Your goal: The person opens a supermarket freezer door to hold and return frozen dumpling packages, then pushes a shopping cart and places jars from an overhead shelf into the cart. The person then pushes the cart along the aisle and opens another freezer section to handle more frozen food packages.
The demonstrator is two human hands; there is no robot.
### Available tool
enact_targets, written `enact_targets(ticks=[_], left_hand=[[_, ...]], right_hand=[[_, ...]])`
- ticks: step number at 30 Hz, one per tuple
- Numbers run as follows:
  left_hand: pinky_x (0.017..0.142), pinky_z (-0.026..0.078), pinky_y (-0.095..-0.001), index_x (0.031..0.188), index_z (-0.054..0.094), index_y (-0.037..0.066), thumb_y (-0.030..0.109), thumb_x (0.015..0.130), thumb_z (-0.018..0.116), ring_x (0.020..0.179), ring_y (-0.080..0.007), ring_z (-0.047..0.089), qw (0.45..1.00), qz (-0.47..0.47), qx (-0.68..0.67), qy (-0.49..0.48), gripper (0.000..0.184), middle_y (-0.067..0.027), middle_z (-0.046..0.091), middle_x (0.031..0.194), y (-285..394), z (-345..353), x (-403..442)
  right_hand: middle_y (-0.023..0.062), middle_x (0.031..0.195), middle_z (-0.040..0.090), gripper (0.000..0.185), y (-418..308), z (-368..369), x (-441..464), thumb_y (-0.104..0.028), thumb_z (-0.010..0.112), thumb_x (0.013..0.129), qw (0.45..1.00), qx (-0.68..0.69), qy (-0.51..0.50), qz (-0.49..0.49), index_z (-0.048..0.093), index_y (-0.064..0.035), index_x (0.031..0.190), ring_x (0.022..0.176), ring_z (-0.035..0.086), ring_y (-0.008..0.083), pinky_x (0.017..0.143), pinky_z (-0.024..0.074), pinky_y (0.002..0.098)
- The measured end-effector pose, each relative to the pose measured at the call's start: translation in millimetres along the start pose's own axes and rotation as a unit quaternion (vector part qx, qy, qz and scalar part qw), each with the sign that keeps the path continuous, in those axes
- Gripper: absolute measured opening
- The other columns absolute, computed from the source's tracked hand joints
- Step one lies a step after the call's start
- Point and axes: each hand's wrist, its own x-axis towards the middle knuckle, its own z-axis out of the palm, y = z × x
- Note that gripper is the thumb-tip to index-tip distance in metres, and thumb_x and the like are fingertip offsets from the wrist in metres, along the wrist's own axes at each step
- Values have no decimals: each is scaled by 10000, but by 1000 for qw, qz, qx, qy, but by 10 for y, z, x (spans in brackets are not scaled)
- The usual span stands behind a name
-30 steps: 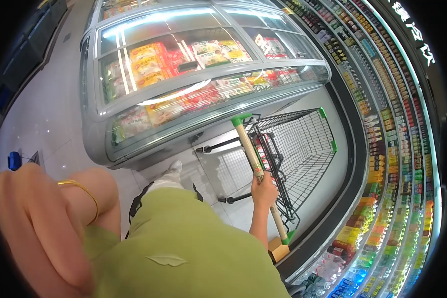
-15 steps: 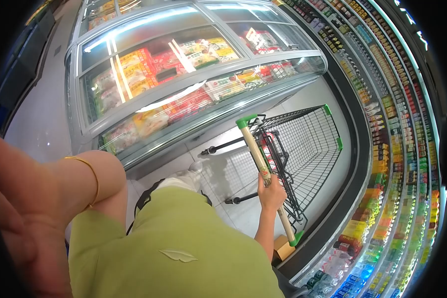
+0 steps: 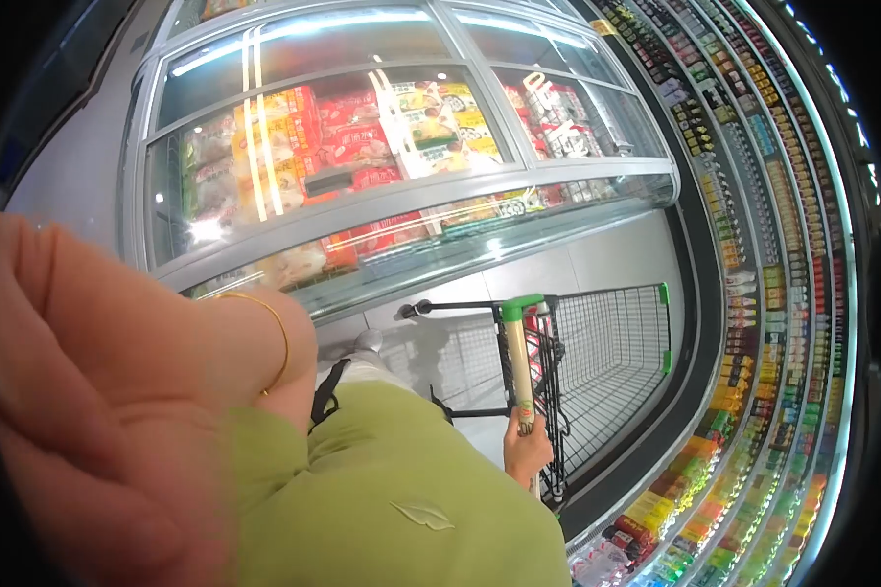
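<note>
My right hand (image 3: 527,452) is closed around the beige handle (image 3: 521,367) of a shopping cart (image 3: 607,377), a black wire basket with green corner pieces. The handle has a green end cap. Very close to the camera on the left, my left hand (image 3: 98,421) is raised, large and blurred, with a gold bangle (image 3: 286,338) around that arm. Its fingers are partly cut off by the dark edge, and I cannot make out anything in them.
Ahead stands a glass-topped freezer (image 3: 401,196) with red and yellow packages (image 3: 357,127). Shelves of bottles and packets (image 3: 754,293) curve along the right side. Pale floor tiles (image 3: 617,245) lie between freezer and shelves. Red items (image 3: 533,347) show near the cart's handle.
My view has turned, so the cart's handle sits lower and more upright in the picture. My right hand keeps its grip on it. My left hand looks larger and reaches further right.
</note>
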Motion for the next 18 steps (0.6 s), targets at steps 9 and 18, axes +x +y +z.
enact_targets(ticks=[9,18], left_hand=[[498,373,-144,829,606,190,362,816,640,476,20,455,997,20,66,36,176,123,503,554,-363,317,-155],[494,369,-143,810,606,195,380,816,632,469,22,456,992,14,121,16,186,127,502,549,-140,453,-246]], right_hand=[[48,474,544,335,166,223,336,-415,690,821,1000,-2,12,-4,549,-134,705,409,567,291,397,426,408],[54,512,576,353,298,312,691,-454,676,828,1000,19,-8,3,541,-132,780,456,598,313,418,437,421]])
